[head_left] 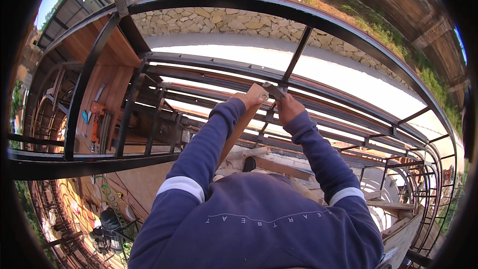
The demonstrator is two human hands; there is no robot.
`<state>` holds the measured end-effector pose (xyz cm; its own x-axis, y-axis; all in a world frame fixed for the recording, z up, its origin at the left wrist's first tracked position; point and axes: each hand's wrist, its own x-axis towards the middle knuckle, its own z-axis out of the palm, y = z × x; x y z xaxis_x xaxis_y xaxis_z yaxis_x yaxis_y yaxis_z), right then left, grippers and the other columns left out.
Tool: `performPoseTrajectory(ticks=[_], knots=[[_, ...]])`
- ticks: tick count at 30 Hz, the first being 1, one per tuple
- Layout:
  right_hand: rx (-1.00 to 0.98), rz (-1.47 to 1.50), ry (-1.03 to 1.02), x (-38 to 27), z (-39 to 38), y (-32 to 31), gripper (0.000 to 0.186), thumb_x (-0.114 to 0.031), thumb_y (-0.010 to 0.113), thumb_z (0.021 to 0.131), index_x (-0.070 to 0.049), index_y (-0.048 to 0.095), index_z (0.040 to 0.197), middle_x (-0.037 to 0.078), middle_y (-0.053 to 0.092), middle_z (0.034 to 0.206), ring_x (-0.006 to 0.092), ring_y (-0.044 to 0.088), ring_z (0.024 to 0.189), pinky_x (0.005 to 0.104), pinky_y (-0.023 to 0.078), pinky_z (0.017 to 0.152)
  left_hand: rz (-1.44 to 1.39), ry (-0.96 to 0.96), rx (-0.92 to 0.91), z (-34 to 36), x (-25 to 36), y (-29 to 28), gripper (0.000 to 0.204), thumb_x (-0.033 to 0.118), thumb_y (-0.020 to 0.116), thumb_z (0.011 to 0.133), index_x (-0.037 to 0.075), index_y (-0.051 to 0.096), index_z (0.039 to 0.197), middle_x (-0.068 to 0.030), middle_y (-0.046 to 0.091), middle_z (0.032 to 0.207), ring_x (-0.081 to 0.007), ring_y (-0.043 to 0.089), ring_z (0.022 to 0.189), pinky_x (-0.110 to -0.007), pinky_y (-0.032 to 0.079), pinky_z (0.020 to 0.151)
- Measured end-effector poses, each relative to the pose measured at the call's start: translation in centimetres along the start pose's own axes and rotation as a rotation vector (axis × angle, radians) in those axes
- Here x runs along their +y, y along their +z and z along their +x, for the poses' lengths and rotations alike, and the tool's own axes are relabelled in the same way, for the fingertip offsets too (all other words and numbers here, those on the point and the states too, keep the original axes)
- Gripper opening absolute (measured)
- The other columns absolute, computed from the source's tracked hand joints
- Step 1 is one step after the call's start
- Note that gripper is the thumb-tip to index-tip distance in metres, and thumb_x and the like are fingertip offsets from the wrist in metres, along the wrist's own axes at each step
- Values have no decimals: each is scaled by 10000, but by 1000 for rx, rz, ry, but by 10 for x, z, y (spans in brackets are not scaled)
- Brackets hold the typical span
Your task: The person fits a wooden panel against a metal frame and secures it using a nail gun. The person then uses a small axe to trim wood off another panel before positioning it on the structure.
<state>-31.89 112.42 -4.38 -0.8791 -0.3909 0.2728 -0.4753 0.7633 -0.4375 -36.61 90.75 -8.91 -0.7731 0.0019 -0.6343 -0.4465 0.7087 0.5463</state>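
Head view, left hand [244,99] gripping board [238,130], right hand [290,107] gripping tool [273,89], drill [96,121] on planks [114,82]

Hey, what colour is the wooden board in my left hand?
The board is light brown, in the head view.

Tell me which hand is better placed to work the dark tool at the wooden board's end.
Probably the right hand: it holds the dark tool right by the upper end of the wooden board. The left hand looks occupied, gripping the board near that same end.
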Motion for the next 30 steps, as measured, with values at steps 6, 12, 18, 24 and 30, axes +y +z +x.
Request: performPoseTrajectory(ticks=[6,12,18,24,30], knots=[[-308,-221,91,14,12,1,201,-154,508,941,-14,477,1083,188,596,847,381,630,731,457,514,624,10,-26,20,3,2,2,941,704,698,666,-73,610,1190,-250,632,1167,-348,633,1064,-368,492,904],[-299,-166,107,-1,15,-2,217,-179,498,949,0,484,1070,216,635,860,391,648,762,472,515,640,-7,-2,7,1,-1,2,945,716,694,658,-68,618,1181,-250,635,1161,-347,633,1062,-364,493,893],[-295,-99,152,-8,31,-17,201,-174,481,954,2,506,1047,224,660,804,402,654,741,479,518,647,41,42,23,18,-14,9,936,726,680,667,-65,629,1165,-254,638,1148,-349,630,1066,-368,484,902],[-486,-178,223,-6,42,-14,184,-151,467,939,8,504,1023,256,654,785,404,665,742,482,522,643,47,36,30,19,-12,10,936,743,667,670,-55,638,1157,-256,638,1150,-355,624,1075,-370,476,916],[-460,-189,243,-6,34,-4,168,-142,452,942,8,485,1010,262,656,778,412,666,750,485,526,649,7,32,15,30,-19,16,948,748,656,675,-47,623,1191,-252,621,1189,-355,610,1103,-376,460,937]])
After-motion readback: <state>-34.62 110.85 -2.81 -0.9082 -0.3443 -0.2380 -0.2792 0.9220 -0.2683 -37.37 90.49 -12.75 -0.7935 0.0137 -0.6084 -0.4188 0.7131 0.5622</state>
